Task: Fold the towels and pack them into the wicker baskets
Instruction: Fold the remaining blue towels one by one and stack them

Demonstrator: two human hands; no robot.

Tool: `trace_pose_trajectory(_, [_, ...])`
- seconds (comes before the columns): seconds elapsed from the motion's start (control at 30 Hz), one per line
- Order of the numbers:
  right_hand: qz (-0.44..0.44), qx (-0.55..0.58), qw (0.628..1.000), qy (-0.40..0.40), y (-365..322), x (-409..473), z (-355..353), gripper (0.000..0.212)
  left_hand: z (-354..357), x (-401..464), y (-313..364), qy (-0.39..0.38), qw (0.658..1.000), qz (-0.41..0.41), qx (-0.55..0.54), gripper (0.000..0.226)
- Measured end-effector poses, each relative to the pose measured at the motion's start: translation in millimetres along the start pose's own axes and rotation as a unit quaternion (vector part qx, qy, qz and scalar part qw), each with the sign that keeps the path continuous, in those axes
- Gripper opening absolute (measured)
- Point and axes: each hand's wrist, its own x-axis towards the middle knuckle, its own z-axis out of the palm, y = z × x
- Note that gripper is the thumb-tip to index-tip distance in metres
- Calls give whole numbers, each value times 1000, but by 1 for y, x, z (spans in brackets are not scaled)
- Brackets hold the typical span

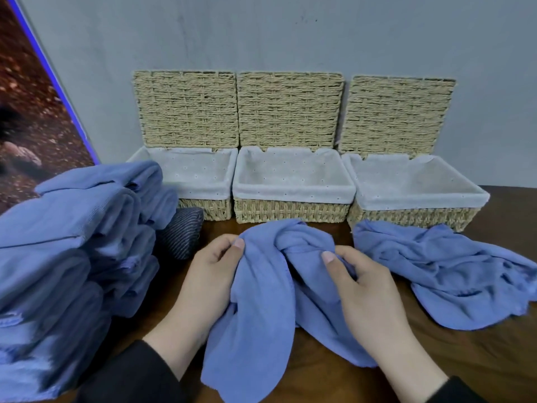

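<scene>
The towel [261, 286] between the hands is plain periwinkle blue, as are the crumpled towel [441, 274] beyond the right hand [369, 298] and the towel pile [72, 245] outside the left hand [206, 280]. Past the fingertips, three wicker baskets [290, 212] show tan weave with white eyelet-dotted liners [293, 175]. A dark blue cloth [181, 237] bears thin pale stripes. The table [465, 359] is dark brown, the sleeves [139, 376] black.

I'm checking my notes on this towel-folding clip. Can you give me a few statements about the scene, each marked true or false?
1. All three lidded wicker baskets stand open. True.
2. Both hands grip the crumpled blue towel. True: left hand, right hand.
3. A towel already lies in the middle basket. False: only its white liner shows.
4. The pile of blue towels sits on the right. False: it is on the left.
</scene>
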Motion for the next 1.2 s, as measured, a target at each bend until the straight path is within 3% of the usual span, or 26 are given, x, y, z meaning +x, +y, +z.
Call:
trace_pose_trajectory(0.13, [-8, 22, 1000, -6, -6, 0, 0, 50, -11, 3, 1, 85, 981, 137, 110, 33])
trace_pose_trajectory(0.2, [-13, 37, 999, -16, -7, -1, 0, 39, -10, -4, 7, 34, 964, 212, 158, 28])
trace_pose_trajectory(0.27, [-9, 53, 998, -38, -8, -3, 0, 27, -3, -11, 11, -56, 926, 266, 261, 45])
trace_pose_trajectory(0.33, [-6, 47, 996, -72, -6, -6, 0, 25, 4, -10, 5, -105, 897, 241, 355, 59])
trace_pose_trajectory(0.37, [-6, 32, 997, -76, -6, -7, 0, 26, 6, -8, 3, -117, 901, 207, 363, 57])
trace_pose_trajectory(0.43, [-14, -5, 999, -52, -6, -9, -1, 26, 8, -5, 3, -83, 918, 195, 336, 16])
trace_pose_trajectory(0.53, [-18, -45, 998, 43, -7, -8, -9, 20, 1, -6, 6, 16, 950, 200, 239, 39])
trace_pose_trajectory(0.63, [-22, -15, 990, 139, -10, -7, -20, 17, -14, -2, 14, 101, 978, 126, 131, 32])
trace_pose_trajectory(0.7, [-23, 23, 985, 168, -13, -6, -24, 18, -24, -1, 19, 149, 962, 125, 192, 8])
trace_pose_trajectory(0.73, [-23, 41, 985, 169, -14, -6, -24, 18, -26, -4, 24, 168, 946, 147, 235, 28])
trace_pose_trajectory(0.8, [-26, 71, 985, 153, -15, -6, -24, 17, -20, -15, 38, 125, 932, 226, 253, 43])
trace_pose_trajectory(0.9, [-41, 74, 989, 119, -23, -10, -21, 18, 18, -38, 62, -111, 922, 251, 274, 53])
trace_pose_trajectory(0.97, [-53, 86, 990, 103, -32, -12, -22, 17, 40, -40, 60, -189, 898, 262, 300, 53])
trace_pose_trajectory(1.03, [-52, 105, 988, 96, -36, -14, -22, 15, 50, -34, 62, -177, 904, 277, 275, 18])
trace_pose_trajectory(1.1, [-26, 139, 989, 54, -38, -14, -25, 4, 47, -25, 63, -141, 930, 253, 225, 31])
trace_pose_trajectory(1.2, [20, 101, 991, -83, -32, -18, -30, 22, 34, -20, 77, -95, 963, 210, 140, 43])
